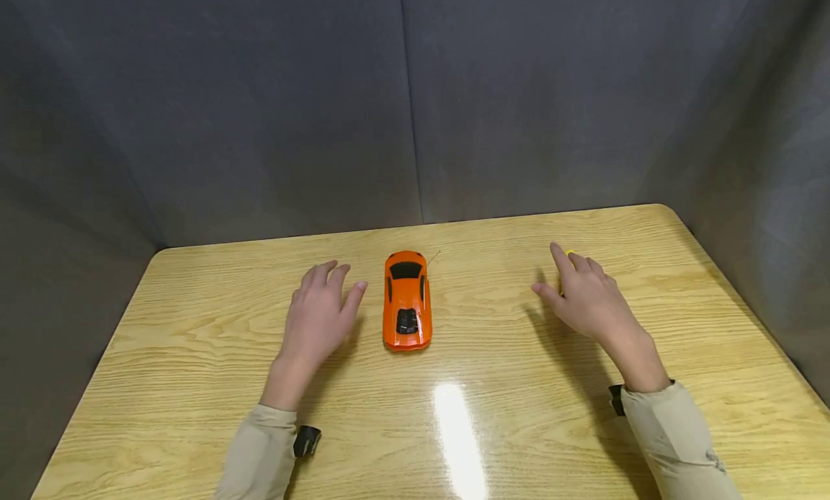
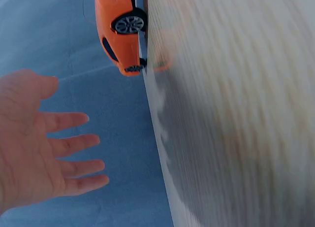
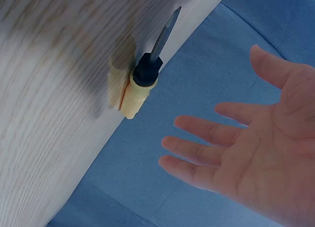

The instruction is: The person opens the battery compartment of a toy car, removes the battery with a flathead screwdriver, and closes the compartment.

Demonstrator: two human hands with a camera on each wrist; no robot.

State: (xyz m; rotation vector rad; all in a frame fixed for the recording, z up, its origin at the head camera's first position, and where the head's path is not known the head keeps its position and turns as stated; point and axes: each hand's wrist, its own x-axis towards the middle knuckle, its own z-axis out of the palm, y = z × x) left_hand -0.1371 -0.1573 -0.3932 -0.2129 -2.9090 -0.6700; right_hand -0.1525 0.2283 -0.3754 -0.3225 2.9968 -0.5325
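Observation:
An orange toy car with black windows stands on the wooden table, and a thin wire sticks out near its front. To the left of the car hovers my left hand, empty, its fingers spread in the left wrist view. On the right side my right hand is held above the table with relaxed, apart fingers and nothing in its grasp. Below it lies a screwdriver with a yellow and black handle and a metal shaft. In the head view the right hand hides nearly all of the screwdriver.
Grey fabric walls rise behind the table and along both sides. A bright light reflection shows on the tabletop near the front. Dark straps sit at the cuffs of both beige sleeves.

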